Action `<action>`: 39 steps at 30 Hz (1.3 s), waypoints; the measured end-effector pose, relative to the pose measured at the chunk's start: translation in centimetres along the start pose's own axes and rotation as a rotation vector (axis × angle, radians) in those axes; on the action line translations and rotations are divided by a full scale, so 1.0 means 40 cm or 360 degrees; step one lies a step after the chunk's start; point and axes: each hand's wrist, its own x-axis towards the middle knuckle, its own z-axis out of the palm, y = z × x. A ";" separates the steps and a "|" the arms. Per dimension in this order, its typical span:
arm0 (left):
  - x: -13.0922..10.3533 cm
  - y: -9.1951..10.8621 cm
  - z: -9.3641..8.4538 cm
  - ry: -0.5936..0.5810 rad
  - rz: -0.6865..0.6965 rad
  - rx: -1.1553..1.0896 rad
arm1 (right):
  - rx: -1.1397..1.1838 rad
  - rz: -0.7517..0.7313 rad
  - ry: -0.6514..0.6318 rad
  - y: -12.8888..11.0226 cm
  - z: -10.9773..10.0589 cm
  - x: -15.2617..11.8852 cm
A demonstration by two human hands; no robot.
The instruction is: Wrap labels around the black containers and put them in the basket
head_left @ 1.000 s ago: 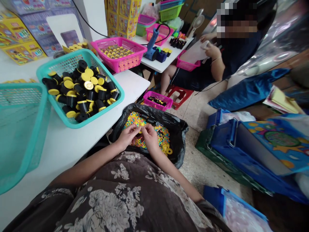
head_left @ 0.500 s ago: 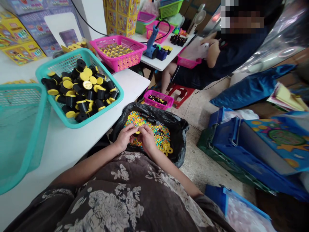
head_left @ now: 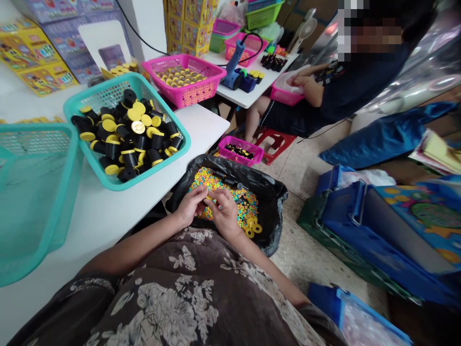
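Head view has the person's left hand (head_left: 191, 206) and right hand (head_left: 226, 211) with fingertips pinched narrow on a small yellow piece (head_left: 209, 196), mostly hidden. Below lie multicoloured beads (head_left: 203, 179) and yellow rings (head_left: 253, 227) in a black-plastic-lined bin (head_left: 275, 204). A white table's (head_left: 108, 211) edge stands between the bin and a turquoise basket (head_left: 114, 185) of yellow-capped black cylinders (head_left: 157, 140); a small pink basket (head_left: 260, 154) sits just beyond the bin.

No text is legible, even on the yellow boxes (head_left: 48, 79).
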 end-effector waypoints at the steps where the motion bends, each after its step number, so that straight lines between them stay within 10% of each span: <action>1: -0.002 0.000 0.000 0.0020 -0.0002 0.0001 | -0.0025 -0.0001 -0.0010 0.000 0.004 -0.003; 9: 0.007 -0.005 0.000 0.0140 -0.0118 -0.0052 | -0.0173 -0.0007 -0.0198 -0.007 -0.008 0.053; 14: 0.022 -0.010 -0.008 0.0244 -0.0192 0.0061 | -0.0102 -0.0056 -0.0432 -0.115 0.006 0.231; 18: 0.017 -0.013 -0.010 0.0251 -0.0100 0.0180 | 0.0331 -0.0205 -0.0216 -0.210 0.073 0.418; 23: 0.017 -0.009 -0.008 0.0228 -0.0130 0.0281 | 0.0353 -0.0611 -0.0142 -0.190 0.074 0.548; 30: 0.026 -0.015 -0.011 0.0192 -0.0126 0.0313 | -0.0431 0.0090 -0.0831 -0.008 -0.107 0.256; 34: 0.026 -0.021 -0.013 0.0192 -0.0007 0.0503 | -0.0580 0.0376 -0.0946 0.079 -0.158 0.078; 39: 0.024 -0.022 -0.014 0.0192 0.0305 0.1091 | -0.0610 0.0623 -0.0828 0.114 -0.170 0.014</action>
